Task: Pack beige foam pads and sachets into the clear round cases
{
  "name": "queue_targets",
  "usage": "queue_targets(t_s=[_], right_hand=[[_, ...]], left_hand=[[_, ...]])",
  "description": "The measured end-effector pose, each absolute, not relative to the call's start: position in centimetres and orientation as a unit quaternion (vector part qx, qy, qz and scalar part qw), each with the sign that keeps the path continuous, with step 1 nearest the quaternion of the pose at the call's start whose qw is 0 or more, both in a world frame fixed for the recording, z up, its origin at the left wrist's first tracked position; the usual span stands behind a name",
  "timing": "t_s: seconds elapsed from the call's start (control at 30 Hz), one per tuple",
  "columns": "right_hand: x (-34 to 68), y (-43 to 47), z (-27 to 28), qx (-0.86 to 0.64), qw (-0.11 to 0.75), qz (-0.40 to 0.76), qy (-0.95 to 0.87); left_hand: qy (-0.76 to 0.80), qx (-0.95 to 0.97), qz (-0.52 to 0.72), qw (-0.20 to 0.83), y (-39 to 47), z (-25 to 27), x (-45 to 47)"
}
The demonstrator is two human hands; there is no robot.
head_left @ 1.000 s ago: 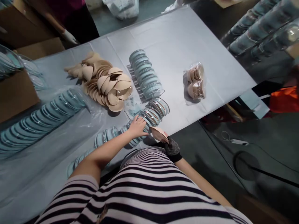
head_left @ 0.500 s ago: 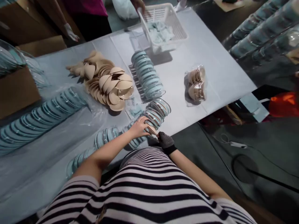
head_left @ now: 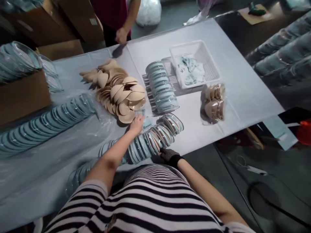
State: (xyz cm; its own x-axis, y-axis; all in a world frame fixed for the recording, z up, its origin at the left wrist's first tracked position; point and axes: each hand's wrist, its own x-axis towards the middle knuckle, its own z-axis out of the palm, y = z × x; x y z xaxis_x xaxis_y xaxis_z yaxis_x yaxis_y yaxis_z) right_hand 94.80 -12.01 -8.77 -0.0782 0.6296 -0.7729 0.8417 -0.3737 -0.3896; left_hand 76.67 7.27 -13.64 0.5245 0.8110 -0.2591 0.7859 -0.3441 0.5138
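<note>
My bare left hand (head_left: pixel 136 125) is at a printed pale-blue packet (head_left: pixel 147 123), its fingers bent together on the packet's upper part, beside a pile of beige moulded pads (head_left: pixel 131 92). My right hand (head_left: pixel 169 155), in a dark dotted glove with bare fingertips, is closed at the near edge of a row of clear round cases with pale-blue inserts (head_left: pixel 143 147). A beige edge shows in the row by its thumb; what the fingers grip is partly hidden. Behind the row stands another line of the cases (head_left: pixel 161 85).
A white basket (head_left: pixel 211 61) holds pale-blue printed pieces. Bagged beige pads (head_left: pixel 215 103) lie to the right. A long stack of cases (head_left: pixel 46 123) and a cardboard box (head_left: pixel 24 97) are on the left. Across the table stands another person (head_left: pixel 121 34).
My left hand has left the beige piece by my right hand and moved up-left to the packet. The basket now stands nearer on the table; the other person's hand is off it.
</note>
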Motion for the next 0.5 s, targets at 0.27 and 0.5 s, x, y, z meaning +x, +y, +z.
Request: queue_targets(t_s=[0.27,0.5], right_hand=[[96.5,-11.0,-6.1,0.713,0.080,-0.463,0.521],[96.9,-0.2,-3.6,0.663,-0.304,-0.385,0.565]], left_hand=[[0.526,0.796,-0.010,0.299,11.7,-13.3,76.0],[0.427,0.719,0.169,0.521,6.8,-6.4,76.9]])
